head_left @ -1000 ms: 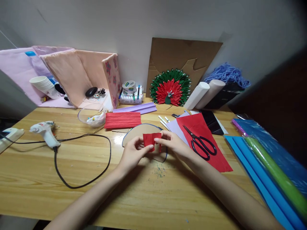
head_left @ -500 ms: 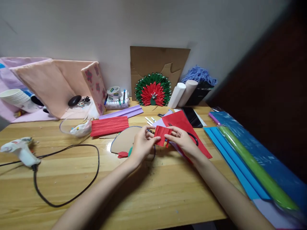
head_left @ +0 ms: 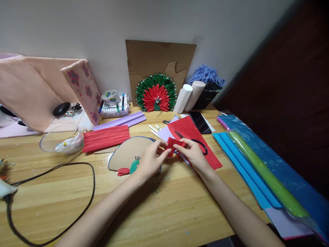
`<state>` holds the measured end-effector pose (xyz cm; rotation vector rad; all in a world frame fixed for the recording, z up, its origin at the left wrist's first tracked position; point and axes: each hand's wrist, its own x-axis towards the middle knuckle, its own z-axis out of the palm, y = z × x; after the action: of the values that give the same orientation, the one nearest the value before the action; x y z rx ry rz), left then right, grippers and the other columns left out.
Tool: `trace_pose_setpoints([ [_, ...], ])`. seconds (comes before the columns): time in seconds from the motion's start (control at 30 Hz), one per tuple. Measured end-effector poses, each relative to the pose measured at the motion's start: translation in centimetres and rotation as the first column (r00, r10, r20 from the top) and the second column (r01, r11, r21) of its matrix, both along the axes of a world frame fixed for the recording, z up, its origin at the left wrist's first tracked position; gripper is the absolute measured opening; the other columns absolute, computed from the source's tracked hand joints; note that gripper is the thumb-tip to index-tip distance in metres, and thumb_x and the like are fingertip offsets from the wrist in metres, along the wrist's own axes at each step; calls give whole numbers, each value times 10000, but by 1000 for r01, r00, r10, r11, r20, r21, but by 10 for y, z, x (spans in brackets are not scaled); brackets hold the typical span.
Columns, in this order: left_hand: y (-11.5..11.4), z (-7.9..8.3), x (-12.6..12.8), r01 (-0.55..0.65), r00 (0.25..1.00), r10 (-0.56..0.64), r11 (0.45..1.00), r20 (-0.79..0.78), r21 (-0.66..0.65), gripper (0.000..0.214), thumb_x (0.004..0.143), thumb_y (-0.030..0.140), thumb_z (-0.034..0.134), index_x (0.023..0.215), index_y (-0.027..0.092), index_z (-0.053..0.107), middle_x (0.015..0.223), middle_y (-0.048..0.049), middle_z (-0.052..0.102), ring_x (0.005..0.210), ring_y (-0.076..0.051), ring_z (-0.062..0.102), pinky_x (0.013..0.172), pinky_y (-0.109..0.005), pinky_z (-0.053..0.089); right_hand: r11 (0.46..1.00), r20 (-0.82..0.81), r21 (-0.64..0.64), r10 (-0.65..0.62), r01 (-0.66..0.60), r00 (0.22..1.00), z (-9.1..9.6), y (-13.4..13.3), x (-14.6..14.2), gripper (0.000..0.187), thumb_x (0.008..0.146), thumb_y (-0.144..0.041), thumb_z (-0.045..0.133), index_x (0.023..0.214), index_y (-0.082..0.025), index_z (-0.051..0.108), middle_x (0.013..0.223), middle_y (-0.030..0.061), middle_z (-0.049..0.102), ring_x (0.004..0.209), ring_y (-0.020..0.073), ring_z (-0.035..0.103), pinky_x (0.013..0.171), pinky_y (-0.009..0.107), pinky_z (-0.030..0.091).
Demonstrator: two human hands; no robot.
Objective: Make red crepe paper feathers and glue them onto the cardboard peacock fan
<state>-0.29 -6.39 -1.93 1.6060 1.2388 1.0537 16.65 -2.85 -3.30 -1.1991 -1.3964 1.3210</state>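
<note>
Between my two hands is a small piece of red crepe paper [head_left: 172, 145], held up above the table. My left hand [head_left: 151, 156] pinches its left side, while my right hand [head_left: 191, 152] grips the right side between thumb and fingers. Below and left of them lies a fan-shaped cardboard piece [head_left: 128, 151] with a dark blue edge, partly hidden by my left hand. On it are a green bird-body shape [head_left: 134, 167] and a red paper petal [head_left: 123, 171]. Scissors [head_left: 203, 145] rest on a red sheet [head_left: 213, 157] behind my right hand.
A folded red crepe sheet [head_left: 106, 139] and a purple strip [head_left: 120, 120] lie at the back left. A glue gun [head_left: 6, 188] with a black looping cord is at the left edge. Rolled papers [head_left: 267, 175] line the right side. A peacock craft [head_left: 156, 94] leans on cardboard.
The view has shifted, so the table items sit further left. The red paper between my hands has become narrower and more folded; both hands still hold it.
</note>
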Motion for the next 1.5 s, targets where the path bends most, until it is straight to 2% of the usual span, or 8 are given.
trace_pose_setpoints([
  [0.3,7,-19,-3,-111,994,109,989,-18,-101,177,780,327,571,754,155,604,773,-59,665,690,-167,609,636,-276,460,1000,91,-12,-14,15,996,-10,0,-2,288,649,-448,702,672,-184,589,598,0,590,530,151,554,497,267,453],
  [0.47,8,-22,-2,-108,986,130,973,103,-203,191,734,329,627,739,148,567,750,-53,657,663,-156,611,615,-270,470,994,77,-106,12,-4,997,-9,-2,-5,318,639,-472,700,720,-178,610,585,14,610,485,173,562,417,291,460],
  [0.63,12,-19,-4,39,981,13,965,193,-261,250,715,351,647,830,135,594,784,-53,646,686,-141,597,650,-269,476,999,104,-53,8,-2,995,-7,-4,-2,309,655,-463,692,738,-175,617,596,25,622,486,176,569,426,289,450],
  [0.87,11,-5,-11,100,993,-73,944,97,-315,241,704,371,643,682,137,592,665,-34,626,607,-126,552,589,-248,433,997,190,77,8,-23,982,0,-4,-2,245,692,-416,666,728,-176,636,645,20,635,600,168,572,526,270,448],
  [1.0,10,3,-13,158,987,-147,931,60,-329,265,718,387,618,652,135,569,609,-3,573,547,-96,486,523,-213,367,996,157,60,50,-60,986,1,-5,-4,240,689,-412,667,739,-178,648,715,28,665,659,180,598,569,279,468],
  [1.13,10,3,-13,211,977,-184,918,109,-335,262,729,379,609,652,138,542,610,6,544,558,-91,470,539,-213,360,996,119,47,67,-73,991,0,-5,-3,224,694,-388,671,773,-179,656,751,33,681,683,187,619,596,287,487],
  [1.3,12,-1,-12,233,963,-171,916,207,-326,219,726,357,618,752,143,574,686,-7,572,614,-104,506,603,-233,401,999,110,25,28,-31,994,-4,-3,-1,251,678,-404,684,789,-182,648,740,34,687,661,194,631,578,294,495],
  [1.5,13,-3,-14,107,988,-64,937,137,-332,230,701,350,638,631,145,561,596,6,560,554,-99,493,562,-229,378,1000,93,-1,30,-30,995,-4,-1,0,273,664,-421,693,780,-180,639,710,32,677,591,184,619,514,281,482],
])
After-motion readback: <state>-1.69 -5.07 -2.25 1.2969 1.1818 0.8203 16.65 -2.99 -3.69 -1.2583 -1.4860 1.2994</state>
